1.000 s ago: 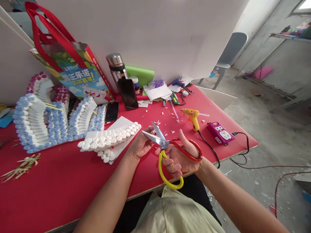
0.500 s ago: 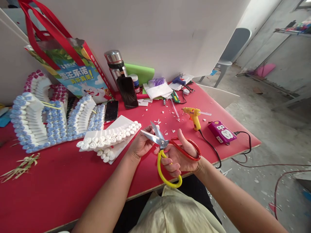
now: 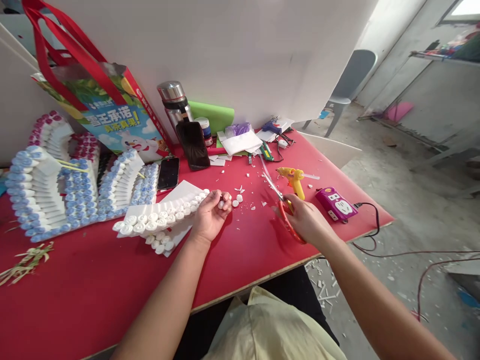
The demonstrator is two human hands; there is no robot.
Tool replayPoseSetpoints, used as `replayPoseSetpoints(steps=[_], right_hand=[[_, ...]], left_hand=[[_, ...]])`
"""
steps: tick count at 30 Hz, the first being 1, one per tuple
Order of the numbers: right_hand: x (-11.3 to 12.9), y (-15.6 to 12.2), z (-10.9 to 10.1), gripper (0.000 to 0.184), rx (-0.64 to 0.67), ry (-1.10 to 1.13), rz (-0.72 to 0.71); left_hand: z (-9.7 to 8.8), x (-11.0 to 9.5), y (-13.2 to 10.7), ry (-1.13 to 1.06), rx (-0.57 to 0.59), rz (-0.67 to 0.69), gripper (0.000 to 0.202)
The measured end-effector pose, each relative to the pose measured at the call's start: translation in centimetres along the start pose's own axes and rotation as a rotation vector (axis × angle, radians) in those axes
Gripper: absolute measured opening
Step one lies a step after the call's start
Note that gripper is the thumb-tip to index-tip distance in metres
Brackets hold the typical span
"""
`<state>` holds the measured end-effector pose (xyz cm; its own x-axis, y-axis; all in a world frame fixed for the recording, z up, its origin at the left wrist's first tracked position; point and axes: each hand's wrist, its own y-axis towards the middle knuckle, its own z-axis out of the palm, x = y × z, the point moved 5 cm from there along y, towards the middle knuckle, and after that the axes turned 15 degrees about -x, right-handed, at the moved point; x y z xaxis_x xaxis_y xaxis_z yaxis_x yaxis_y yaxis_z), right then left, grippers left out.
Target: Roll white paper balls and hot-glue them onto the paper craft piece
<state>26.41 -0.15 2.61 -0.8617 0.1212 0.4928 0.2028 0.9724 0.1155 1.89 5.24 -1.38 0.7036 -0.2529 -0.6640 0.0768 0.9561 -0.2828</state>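
Note:
My left hand (image 3: 210, 215) is closed, palm up, with a small white piece (image 3: 221, 204) showing at its curled fingers. Two or so small white round pieces (image 3: 237, 201) lie on the table just right of the fingertips. Beside that hand is a white foam-like board (image 3: 183, 192) edged with rows of white rolled rosettes (image 3: 157, 221). My right hand (image 3: 309, 220) grips the scissors (image 3: 288, 220) by the handles, low over the table; the red handle shows, the yellow one is mostly hidden. The blades point away toward the back, left of the yellow glue gun (image 3: 294, 177).
A purple power socket box (image 3: 336, 204) with a cable sits at the right edge of the red table (image 3: 240, 260). Blue-and-white rosette pieces (image 3: 80, 195), a shopping bag (image 3: 123, 120), a thermos (image 3: 173, 102) and phones (image 3: 193, 145) stand at the left and back. White scraps litter the middle.
The scissors have gone from beside my left hand to the right, down toward the table near the glue gun. The white strip between the blades is gone; small white pieces lie by my left hand.

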Motion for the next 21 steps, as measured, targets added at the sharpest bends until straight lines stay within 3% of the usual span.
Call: replayPoseSetpoints(steps=[3, 6, 10, 14, 18, 21], right_hand=[[0.1, -0.1, 1.0, 0.034, -0.001, -0.269, -0.021], [0.8, -0.4, 2.0, 0.039, -0.013, -0.402, -0.046], [1.7, -0.6, 2.2, 0.039, -0.065, -0.443, -0.124], [2.0, -0.8, 1.3, 0.038, -0.071, -0.407, -0.215], [2.4, -1.6, -0.4, 0.039, -0.154, -0.294, -0.264], [2.8, -2.3, -1.0, 0.037, -0.168, -0.189, -0.265]], left_hand=[[-0.3, -0.5, -0.1, 0.150, -0.098, 0.166, 0.018], [-0.5, -1.1, -0.4, 0.282, -0.204, 0.316, 0.022], [-0.4, -1.6, -0.7, 0.404, -0.294, 0.374, 0.027], [1.3, -2.9, -0.5, 0.477, -0.263, 0.417, 0.021], [4.0, -4.0, -0.2, 0.413, -0.210, 0.448, 0.025], [5.5, -3.1, -0.1, 0.373, -0.182, 0.414, 0.031]])
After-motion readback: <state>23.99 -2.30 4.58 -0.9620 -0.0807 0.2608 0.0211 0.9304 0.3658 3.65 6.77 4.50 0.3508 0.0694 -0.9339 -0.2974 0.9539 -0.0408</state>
